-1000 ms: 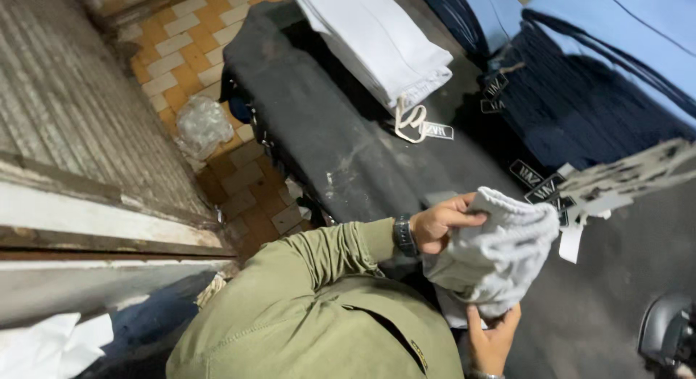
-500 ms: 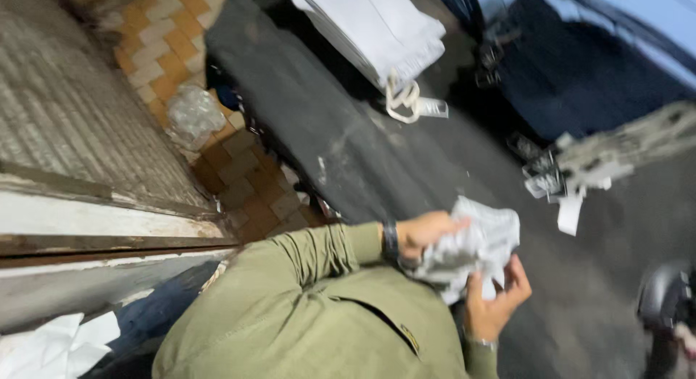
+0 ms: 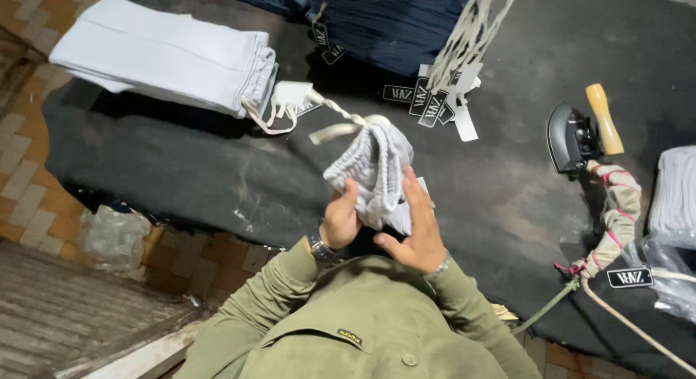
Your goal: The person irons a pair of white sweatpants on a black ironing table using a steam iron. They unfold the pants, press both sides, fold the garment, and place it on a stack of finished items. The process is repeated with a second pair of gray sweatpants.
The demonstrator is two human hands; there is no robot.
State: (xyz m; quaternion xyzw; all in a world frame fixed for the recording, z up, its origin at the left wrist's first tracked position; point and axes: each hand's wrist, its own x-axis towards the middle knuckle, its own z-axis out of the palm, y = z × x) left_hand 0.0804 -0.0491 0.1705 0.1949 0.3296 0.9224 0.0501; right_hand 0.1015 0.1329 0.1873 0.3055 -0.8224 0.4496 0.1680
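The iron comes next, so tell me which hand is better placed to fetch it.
Probably right. The right hand lies open against the grey garment, on the side of the iron; the left hand grips the garment, farther off.

Both arms are bent in close to the chest, olive sleeves pulled down to the wrists. The left hand point(image 3: 341, 221) is curled into a closed grip, thumb pointed up. The right hand point(image 3: 415, 230) is held open, fingers spread upward.
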